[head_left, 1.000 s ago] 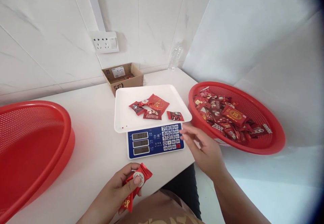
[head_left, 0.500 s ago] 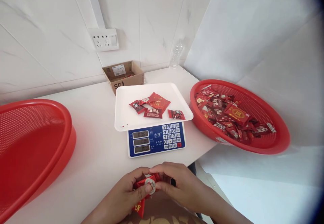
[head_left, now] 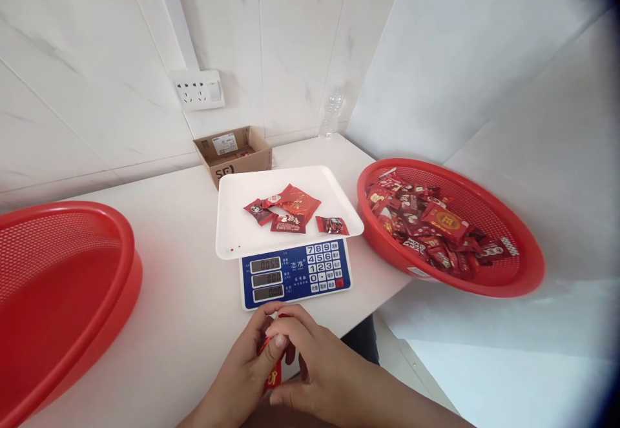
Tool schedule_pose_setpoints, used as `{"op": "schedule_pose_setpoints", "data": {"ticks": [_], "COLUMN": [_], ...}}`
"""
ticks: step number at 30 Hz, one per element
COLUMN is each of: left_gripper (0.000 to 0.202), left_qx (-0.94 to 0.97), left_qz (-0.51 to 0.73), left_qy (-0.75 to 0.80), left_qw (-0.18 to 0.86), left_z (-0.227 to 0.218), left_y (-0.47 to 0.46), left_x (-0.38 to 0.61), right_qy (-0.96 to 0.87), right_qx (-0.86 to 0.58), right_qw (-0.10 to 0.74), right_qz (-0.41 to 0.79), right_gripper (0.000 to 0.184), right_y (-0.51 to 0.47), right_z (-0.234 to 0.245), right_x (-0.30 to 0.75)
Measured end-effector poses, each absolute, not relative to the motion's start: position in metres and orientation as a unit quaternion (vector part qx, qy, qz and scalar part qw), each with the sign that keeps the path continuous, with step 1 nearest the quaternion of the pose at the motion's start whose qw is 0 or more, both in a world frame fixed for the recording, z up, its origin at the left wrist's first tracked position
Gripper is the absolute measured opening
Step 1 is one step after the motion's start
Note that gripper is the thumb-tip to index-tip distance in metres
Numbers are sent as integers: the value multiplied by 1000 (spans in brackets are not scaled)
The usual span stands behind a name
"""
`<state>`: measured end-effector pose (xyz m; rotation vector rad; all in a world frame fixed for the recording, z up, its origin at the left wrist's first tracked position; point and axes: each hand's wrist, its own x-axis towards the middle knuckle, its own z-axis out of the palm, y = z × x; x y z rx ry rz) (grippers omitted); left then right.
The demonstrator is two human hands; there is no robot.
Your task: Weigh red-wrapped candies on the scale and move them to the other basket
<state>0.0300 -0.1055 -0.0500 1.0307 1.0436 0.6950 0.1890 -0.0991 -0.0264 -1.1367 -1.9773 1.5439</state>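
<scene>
Near the table's front edge, my left hand (head_left: 242,363) is closed on small red candy packets (head_left: 274,376), its thumb pressed on their front. My right hand (head_left: 320,363) curls its fingers over the top and side of the same packets, while its thumb sits lower, apart from the fingers. Most of the packets are hidden, so their number cannot be made out. Just beyond my hands stands a blue digital scale (head_left: 300,286) with a white tray (head_left: 252,237) on top. Several red candy packets (head_left: 288,223) lie on that tray.
To the right is a red perforated basket (head_left: 523,273) heaped with red packets. Another red basket (head_left: 97,325) stands at the left. Behind the scale are a cardboard box (head_left: 247,159) and a clear plastic bottle (head_left: 332,112) by the wall.
My right hand has shifted its fingers over the packets, and its thumb has come down away from them. The packets are now more covered. The view has shifted slightly.
</scene>
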Motion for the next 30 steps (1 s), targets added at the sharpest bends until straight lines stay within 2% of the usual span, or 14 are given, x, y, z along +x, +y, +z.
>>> {"op": "schedule_pose_setpoints", "data": {"ticks": [6, 12, 16, 19, 23, 25, 28, 30], "left_gripper": [53, 73, 72, 62, 45, 44, 42, 41], "left_qx": [436, 294, 299, 349, 421, 452, 529, 579], "left_qz": [297, 355, 354, 352, 344, 342, 314, 290], "left_qy": [471, 433, 428, 419, 455, 488, 563, 637], "left_qw": [707, 774, 776, 760, 706, 664, 553, 418], "left_z": [-47, -43, -48, -48, -40, -36, -34, -35], "left_y": [-103, -98, -96, -96, -96, -94, -89, -85], "left_x": [31, 29, 31, 32, 28, 21, -4, -34], "right_qy": [-699, -716, -756, -770, -677, -612, -586, -601], "right_qx": [-399, -423, -395, -436, -606, -673, -721, -729], "right_qw": [270, 242, 267, 304, 404, 416, 358, 304], "right_qz": [529, 500, 449, 352, 105, -6, -91, -122], "right_gripper": [31, 31, 22, 21, 19, 22, 32, 37], "right_y": [-98, -92, -89, -82, -61, -49, -35, -30], "right_z": [-29, -23, -18, -9, 8, 12, 6, 1], "right_x": [191, 202, 211, 233, 291, 323, 359, 369]}}
